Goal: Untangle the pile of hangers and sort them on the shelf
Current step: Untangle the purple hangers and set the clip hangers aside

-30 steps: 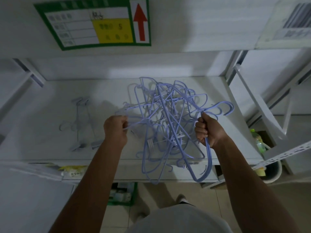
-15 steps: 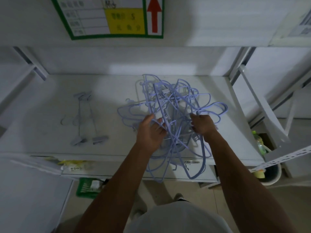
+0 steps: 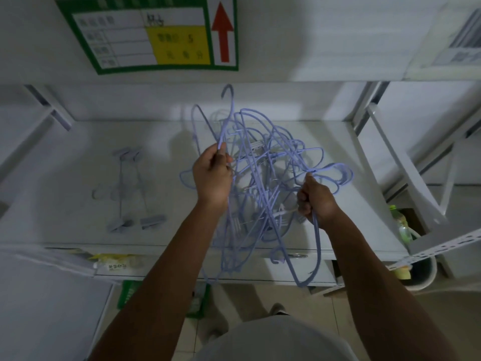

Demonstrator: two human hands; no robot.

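Observation:
A tangled pile of lilac wire hangers [image 3: 263,178] sits on the white shelf [image 3: 65,230], right of centre, with some loops hanging over the front edge. My left hand [image 3: 212,178] is shut on one lilac hanger [image 3: 226,118], lifted so its hook points up toward the back wall. My right hand [image 3: 316,199] is shut on hanger wires at the pile's right side. Two grey clip hangers [image 3: 130,191] lie flat on the shelf's left part.
A green-framed label with a red arrow [image 3: 156,35] hangs on the upper shelf front. Slanted white shelf brackets [image 3: 406,173] stand at the right. A bucket with a green bottle [image 3: 402,225] sits below right. A green crate [image 3: 130,295] is under the shelf.
My left hand has closed on one hanger and raised it up and back out of the pile. My right hand has clenched on the pile's right side. The camera has tilted slightly.

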